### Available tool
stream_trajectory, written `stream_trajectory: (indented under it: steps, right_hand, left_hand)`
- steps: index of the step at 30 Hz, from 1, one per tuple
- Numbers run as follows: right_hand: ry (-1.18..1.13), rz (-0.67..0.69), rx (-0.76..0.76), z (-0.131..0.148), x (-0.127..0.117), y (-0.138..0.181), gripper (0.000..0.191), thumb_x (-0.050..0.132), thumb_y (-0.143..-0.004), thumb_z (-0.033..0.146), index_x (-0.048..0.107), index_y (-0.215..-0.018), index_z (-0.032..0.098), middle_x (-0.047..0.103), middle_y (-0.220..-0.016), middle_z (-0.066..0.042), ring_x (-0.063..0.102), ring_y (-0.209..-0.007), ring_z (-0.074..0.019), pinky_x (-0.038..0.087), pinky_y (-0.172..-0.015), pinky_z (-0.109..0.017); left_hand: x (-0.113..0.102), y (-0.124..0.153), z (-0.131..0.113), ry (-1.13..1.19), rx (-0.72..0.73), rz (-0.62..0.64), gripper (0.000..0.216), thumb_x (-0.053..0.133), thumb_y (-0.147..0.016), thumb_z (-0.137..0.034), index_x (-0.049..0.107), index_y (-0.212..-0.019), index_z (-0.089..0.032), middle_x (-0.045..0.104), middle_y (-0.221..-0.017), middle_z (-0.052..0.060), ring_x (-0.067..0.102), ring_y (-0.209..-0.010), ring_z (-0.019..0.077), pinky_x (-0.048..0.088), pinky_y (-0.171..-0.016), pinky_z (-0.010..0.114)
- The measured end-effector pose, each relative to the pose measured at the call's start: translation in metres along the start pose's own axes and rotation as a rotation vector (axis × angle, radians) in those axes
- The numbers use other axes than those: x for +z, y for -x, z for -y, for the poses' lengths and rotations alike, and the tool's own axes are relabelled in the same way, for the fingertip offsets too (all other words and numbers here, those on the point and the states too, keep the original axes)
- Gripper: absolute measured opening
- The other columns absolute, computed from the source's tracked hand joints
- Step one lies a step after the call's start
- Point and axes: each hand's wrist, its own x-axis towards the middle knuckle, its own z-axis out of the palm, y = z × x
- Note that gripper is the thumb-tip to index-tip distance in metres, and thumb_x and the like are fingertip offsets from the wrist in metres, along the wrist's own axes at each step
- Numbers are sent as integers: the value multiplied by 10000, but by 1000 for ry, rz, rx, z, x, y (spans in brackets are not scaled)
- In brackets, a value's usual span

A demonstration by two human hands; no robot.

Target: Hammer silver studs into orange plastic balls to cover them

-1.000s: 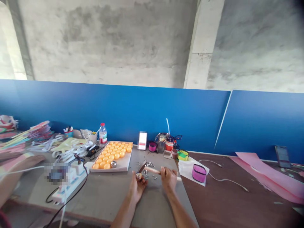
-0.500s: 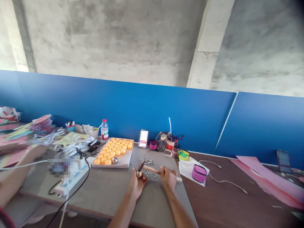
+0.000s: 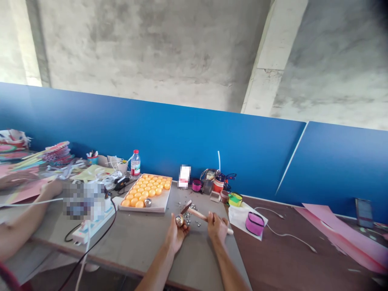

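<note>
My left hand (image 3: 176, 234) is closed around a shiny gold-silver ball (image 3: 179, 220), which shows above the fingers. A hammer with a pale wooden handle (image 3: 198, 215) is gripped in my right hand (image 3: 217, 226); the handle's end sticks out to the right of the fist. The dark, narrow hammer head (image 3: 186, 207) hangs just above and to the right of the ball, tilted. Small shiny silver pieces (image 3: 188, 218) lie scattered on the grey tabletop (image 3: 203, 254) behind and between my hands. What they are exactly is too small to tell.
A shallow white tray (image 3: 165, 200) holds many orange balls and one silver ball (image 3: 148, 202). Left are a power strip (image 3: 83, 232), cables, a bottle (image 3: 135, 165) and another person's arms (image 3: 26, 222). Right are a pink mesh piece (image 3: 254, 223), a white cable and pink sheets (image 3: 342, 234).
The hammer head has tilted up and to the right, away from the ball, leaving more of the ball in sight. My right hand has shifted slightly right. The other person's arms have moved.
</note>
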Motion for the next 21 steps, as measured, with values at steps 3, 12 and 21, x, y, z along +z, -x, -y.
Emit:
stream_trajectory:
  steps: [3, 12, 21]
  right_hand:
    - [-1, 56, -43, 1, 0, 0, 548, 227, -917, 431, 547, -544, 189, 596, -501, -7, 479, -476, -112, 257, -720, -274]
    - [4, 45, -64, 1, -1, 0, 516, 251, -920, 402, 554, -563, 185, 599, -518, -6, 474, -483, -109, 255, -729, -272]
    - [26, 16, -74, 1, -1, 1, 517, 261, -917, 412, 558, -559, 185, 594, -507, -4, 474, -474, -108, 259, -720, -274]
  left_hand:
    - [-1, -1, 1, -4, 7, 3, 379, 493, -795, -463, 504, -598, -139, 514, -513, 5, 483, -447, 103, 468, -548, 279]
    - [2, 2, 0, -42, 4, 12, 343, 489, -800, -460, 578, -729, -136, 524, -506, 1, 487, -444, 108, 463, -548, 280]
    - [0, -2, 4, -45, 2, -12, 370, 498, -781, -492, 559, -677, -142, 545, -519, 7, 498, -441, 111, 453, -542, 279]
